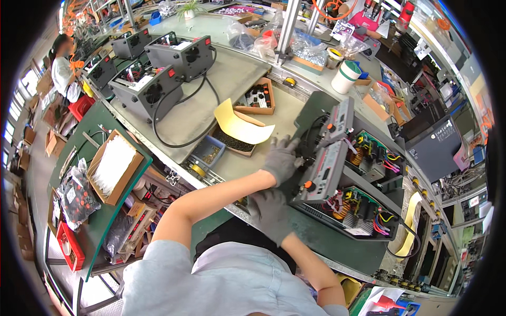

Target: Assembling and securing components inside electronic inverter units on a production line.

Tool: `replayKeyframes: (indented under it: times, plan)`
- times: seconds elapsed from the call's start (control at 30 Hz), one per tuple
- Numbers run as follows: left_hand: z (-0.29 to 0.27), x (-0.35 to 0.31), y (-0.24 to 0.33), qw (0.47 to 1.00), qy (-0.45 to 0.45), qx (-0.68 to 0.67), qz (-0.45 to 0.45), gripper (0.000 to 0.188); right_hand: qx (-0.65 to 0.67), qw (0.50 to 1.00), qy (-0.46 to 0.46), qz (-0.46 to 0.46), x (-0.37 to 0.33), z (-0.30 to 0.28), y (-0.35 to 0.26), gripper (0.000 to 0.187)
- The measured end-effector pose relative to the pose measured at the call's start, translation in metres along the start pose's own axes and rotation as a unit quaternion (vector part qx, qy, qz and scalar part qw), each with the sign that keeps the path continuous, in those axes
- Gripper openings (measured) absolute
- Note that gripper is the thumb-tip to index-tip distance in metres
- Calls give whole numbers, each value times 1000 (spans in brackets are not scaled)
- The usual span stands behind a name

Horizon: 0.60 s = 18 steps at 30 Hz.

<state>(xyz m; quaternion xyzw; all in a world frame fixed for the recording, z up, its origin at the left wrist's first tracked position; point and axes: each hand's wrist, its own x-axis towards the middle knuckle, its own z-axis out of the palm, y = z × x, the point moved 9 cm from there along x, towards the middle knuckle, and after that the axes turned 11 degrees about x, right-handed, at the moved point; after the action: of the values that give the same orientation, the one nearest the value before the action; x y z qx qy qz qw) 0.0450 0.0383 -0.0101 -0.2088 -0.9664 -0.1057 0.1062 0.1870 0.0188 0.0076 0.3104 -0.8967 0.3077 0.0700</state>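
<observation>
Two grey-gloved hands of yours appear in the head view, and both are to the left of the near front panel (321, 175), the grey one with the orange knob (309, 186). Your left hand (280, 160) is the farther one from your body. Its fingers are spread and a little bent, and they reach right, to the dark fittings in front of this panel; whether they grasp one of them, I cannot tell. Your right hand (269, 211) is just below it, nearer to you, with fingers curled and pointing away from your body; what is inside the curl is hidden, so I cannot tell if it holds something.

The panel lies to the right of both hands, at the left end of the near open unit (363, 208), where a copper coil (340, 210) shows. Its long axis goes slantwise, from near your right hand, away from you and to the right. Your left fingertips seem the nearer ones to its middle, while your right hand is beside its near corner. Beyond it, the far front panel (341, 120) stands in nearly the same direction.
</observation>
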Motion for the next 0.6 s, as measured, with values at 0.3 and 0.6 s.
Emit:
replayKeyframes:
  times: [0.3, 0.6]
  plan:
    - [-13, 10, 0, 995, -41, -41, 86, 48, 94, 952, -122, 264, 15, 40, 61, 29]
    - [-16, 4, -159, 950, -31, 285, -128, 50, -40, 967, 58, 246, -54, -52, 66, 44]
